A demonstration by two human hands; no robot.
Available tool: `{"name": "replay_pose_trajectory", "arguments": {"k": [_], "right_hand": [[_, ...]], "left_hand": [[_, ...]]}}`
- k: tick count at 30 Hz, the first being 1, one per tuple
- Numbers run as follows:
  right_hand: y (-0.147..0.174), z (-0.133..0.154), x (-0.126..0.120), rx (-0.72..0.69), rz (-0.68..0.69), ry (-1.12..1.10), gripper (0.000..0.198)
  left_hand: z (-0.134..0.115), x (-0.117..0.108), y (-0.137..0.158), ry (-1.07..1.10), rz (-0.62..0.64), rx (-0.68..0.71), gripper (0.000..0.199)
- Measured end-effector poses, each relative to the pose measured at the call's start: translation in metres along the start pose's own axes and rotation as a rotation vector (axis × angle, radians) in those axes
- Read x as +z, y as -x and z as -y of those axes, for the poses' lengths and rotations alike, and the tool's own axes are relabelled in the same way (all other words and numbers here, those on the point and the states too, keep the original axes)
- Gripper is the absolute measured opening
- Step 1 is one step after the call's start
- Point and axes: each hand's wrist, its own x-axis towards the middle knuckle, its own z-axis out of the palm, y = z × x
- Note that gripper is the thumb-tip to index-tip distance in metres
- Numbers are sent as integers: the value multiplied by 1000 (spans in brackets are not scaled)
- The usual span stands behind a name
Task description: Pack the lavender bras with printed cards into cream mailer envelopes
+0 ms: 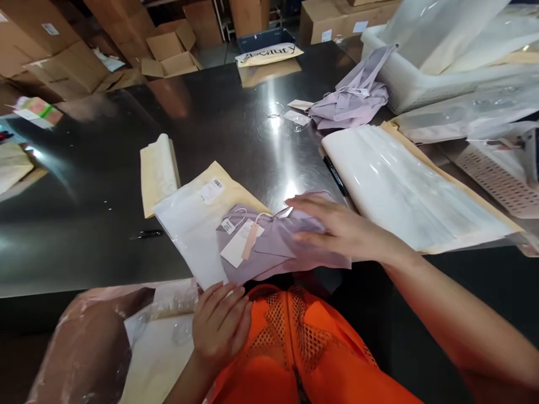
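A lavender garment lies folded on a clear-and-cream plastic mailing bag at the table's front edge. White and pale pink hang tags rest on the garment, along with a small white tag on a loop. My right hand lies over the garment's right part with fingers stretched and apart. At the bag's lower corner is my left hand, its fingers bent over the edge and close together; the thumb is hidden. A barcode label shows on the bag's upper part.
More lavender clothing with tags lies at the back right, by a white basket. A stack of plastic bags and a black marker are on the right. Leftward are a folded bag and a pen.
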Motion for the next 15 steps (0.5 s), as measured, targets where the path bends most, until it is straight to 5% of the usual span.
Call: {"name": "replay_pose_trajectory", "arguments": {"k": [4, 8, 11, 15], "right_hand": [[-57, 8, 30, 69, 398, 390, 77], [-70, 23, 51, 86, 489, 549, 46], [-60, 18, 45, 78, 477, 334, 29], [-37, -9, 3, 158, 394, -207, 27]], "left_hand": [[1, 4, 5, -148, 131, -134, 15], [11, 17, 12, -194, 311, -278, 26], [41, 10, 17, -93, 424, -308, 41], [82, -13, 23, -32, 559, -260, 61]]}}
